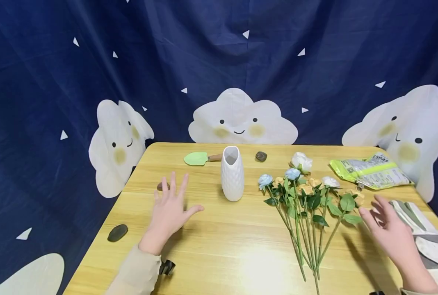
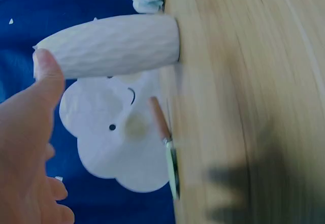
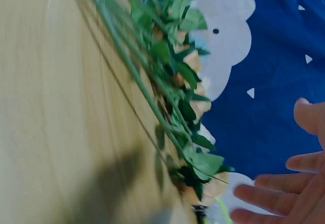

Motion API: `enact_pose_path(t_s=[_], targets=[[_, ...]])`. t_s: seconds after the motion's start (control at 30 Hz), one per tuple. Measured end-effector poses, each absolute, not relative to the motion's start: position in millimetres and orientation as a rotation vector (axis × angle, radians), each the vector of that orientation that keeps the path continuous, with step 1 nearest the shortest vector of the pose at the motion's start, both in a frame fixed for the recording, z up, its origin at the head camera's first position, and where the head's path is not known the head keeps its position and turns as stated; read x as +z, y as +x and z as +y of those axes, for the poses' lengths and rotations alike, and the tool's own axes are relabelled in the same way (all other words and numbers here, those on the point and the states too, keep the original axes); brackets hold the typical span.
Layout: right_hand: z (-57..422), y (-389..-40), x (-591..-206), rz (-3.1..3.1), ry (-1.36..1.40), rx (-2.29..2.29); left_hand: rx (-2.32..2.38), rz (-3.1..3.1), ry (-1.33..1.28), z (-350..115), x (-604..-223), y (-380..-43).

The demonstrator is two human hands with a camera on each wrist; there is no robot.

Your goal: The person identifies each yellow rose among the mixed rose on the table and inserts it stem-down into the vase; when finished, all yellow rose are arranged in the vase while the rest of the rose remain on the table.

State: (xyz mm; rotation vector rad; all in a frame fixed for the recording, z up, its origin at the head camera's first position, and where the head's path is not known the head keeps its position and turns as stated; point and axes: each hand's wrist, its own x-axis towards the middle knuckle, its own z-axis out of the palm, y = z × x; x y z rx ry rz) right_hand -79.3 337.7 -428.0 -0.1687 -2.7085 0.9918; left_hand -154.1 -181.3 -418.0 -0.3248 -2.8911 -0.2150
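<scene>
Since the flowers (image 1: pixel 313 200) lay towards the right edge of the worktop (image 1: pixel 211 254), stems (image 3: pixel 131 65) pointing at its near edge, we judged it best to pinch one stem low, clear of the leaves (image 1: pixel 347 202), and to steady the white vase (image 1: pixel 232 176), upright around mid-width, nearer the far edge. Our left hand (image 1: pixel 169 213), fingers spread wide, held nothing; our right hand (image 1: pixel 390 229), loosely bent beside the flowers, likewise grasped nothing.
</scene>
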Motion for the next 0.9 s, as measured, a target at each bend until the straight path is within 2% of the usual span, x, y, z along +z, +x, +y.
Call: enact_pose_path(t_s=[0.37, 0.67, 0.9], targets=[[328, -67, -455, -2.220, -0.504, 2.022, -1.124, -2.689, -0.399, -132, -428, -180], [309, -71, -464, -2.306, -0.679, 2.307, -1.726, -2.376, -0.372, -102, -434, -203], [306, -77, -466, -2.123, -0.724, 2.516, -1.929, -2.324, -0.411, -93, -427, -207]])
